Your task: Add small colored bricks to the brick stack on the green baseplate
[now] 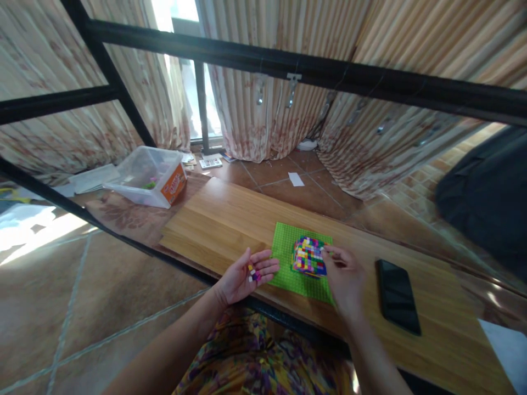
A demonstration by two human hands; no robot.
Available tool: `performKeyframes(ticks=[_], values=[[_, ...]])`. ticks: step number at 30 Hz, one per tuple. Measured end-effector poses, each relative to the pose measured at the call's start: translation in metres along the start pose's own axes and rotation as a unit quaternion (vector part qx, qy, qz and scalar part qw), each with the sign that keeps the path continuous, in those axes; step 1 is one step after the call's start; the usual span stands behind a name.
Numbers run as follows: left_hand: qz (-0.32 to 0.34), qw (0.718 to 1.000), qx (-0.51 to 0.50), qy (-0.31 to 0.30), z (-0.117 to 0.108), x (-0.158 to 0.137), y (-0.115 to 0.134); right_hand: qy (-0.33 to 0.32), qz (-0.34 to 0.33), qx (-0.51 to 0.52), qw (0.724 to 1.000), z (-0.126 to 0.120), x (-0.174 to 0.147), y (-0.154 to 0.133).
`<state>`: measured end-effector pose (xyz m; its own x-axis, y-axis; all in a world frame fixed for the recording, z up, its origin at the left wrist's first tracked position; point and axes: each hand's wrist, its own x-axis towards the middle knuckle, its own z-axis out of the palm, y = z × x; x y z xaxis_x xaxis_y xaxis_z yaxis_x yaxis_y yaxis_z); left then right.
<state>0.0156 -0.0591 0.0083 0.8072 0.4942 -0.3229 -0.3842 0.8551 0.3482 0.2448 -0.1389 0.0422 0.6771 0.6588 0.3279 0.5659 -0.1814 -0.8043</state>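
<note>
My left hand (246, 278) is palm up with its fingers loosely extended, holding several small toy bricks (254, 275) in white, yellow, pink and purple. Beside it lies a green baseplate (282, 252). On the plate stands a low block of many-coloured toy bricks (307, 257). My right hand (345, 274) is at the right side of this block, thumb and fingers pinched together at its edge. Whatever may be between those fingertips is too small to make out, and the hand covers part of the plate's right side.
A black phone (397, 296) lies to the right on the wooden table (230, 214). Beyond the table's left end, a clear plastic bin (144, 175) with an orange label sits on a mat. A black metal bar (313, 68) crosses above, before curtains (251, 120).
</note>
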Motion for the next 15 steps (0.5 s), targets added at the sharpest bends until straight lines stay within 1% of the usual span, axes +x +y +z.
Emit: performKeyframes(ticks=[1, 2, 4, 6, 8, 11, 15], values=[[0.000, 1.000, -0.002, -0.001, 0.000, 0.000, 0.000, 0.010, -0.033, -0.027, 0.999, 0.000, -0.007, -0.008], [0.001, 1.000, -0.003, -0.002, 0.000, 0.000, 0.000, 0.000, -0.061, -0.031, 0.998, 0.000, -0.014, -0.018], [0.002, 1.000, -0.004, -0.003, 0.000, 0.000, 0.000, -0.083, -0.099, 0.001, 0.992, 0.005, -0.032, -0.035], [0.002, 1.000, -0.006, -0.004, 0.001, 0.000, 0.000, -0.168, -0.136, -0.012, 0.976, 0.013, -0.050, -0.047], [0.006, 1.000, -0.009, -0.005, 0.002, 0.000, 0.000, -0.226, -0.162, -0.030, 0.960, 0.024, -0.065, -0.051], [0.008, 1.000, -0.015, -0.006, 0.003, 0.000, 0.000, -0.252, -0.175, -0.047, 0.951, 0.037, -0.080, -0.050], [0.005, 1.000, -0.025, -0.002, 0.001, 0.001, -0.001, -0.251, -0.191, -0.064, 0.947, 0.047, -0.086, -0.048]])
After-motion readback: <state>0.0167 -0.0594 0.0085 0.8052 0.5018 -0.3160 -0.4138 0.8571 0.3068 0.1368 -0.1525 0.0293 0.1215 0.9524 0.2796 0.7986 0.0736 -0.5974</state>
